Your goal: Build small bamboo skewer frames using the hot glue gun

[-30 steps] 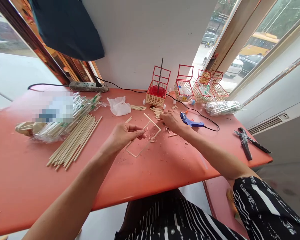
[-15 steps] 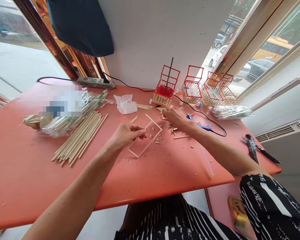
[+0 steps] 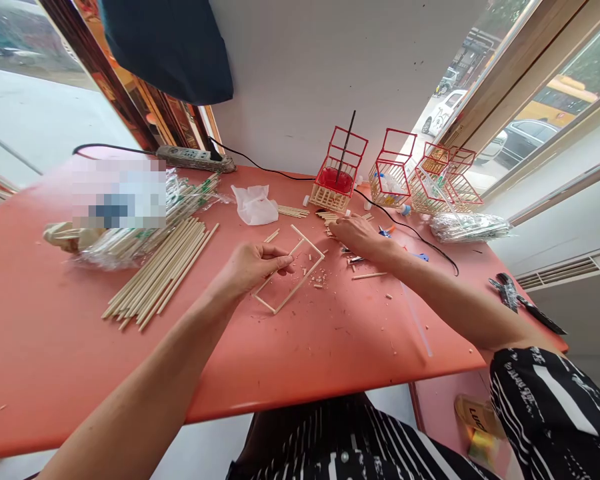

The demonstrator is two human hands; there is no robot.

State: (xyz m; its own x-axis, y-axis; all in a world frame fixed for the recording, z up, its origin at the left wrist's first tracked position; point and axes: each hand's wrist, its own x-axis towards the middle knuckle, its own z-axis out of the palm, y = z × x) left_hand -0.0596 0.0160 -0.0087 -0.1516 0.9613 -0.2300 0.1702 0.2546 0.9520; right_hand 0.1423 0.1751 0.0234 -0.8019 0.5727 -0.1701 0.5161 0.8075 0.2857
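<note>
My left hand pinches one long side of a thin rectangular wooden stick frame between thumb and fingers. The frame is tilted over the table, and one stick runs past its far corner. Farther off, my right hand rests at a pile of short wooden sticks. Its fingers are curled down and mostly hidden by the back of the hand, so what they grip does not show. Wood crumbs and stubs lie between the hands. A single stick lies below my right wrist.
Long sticks and plastic-wrapped bundles lie left on the red table. White tissue and a power strip are behind. Red-topped stick baskets line the back. A black cable crosses toward pliers at right.
The view has shifted slightly. My left hand keeps its hold on the frame, and my right hand stays at the short sticks. Its forearm covers more of the blue-handled tool.
</note>
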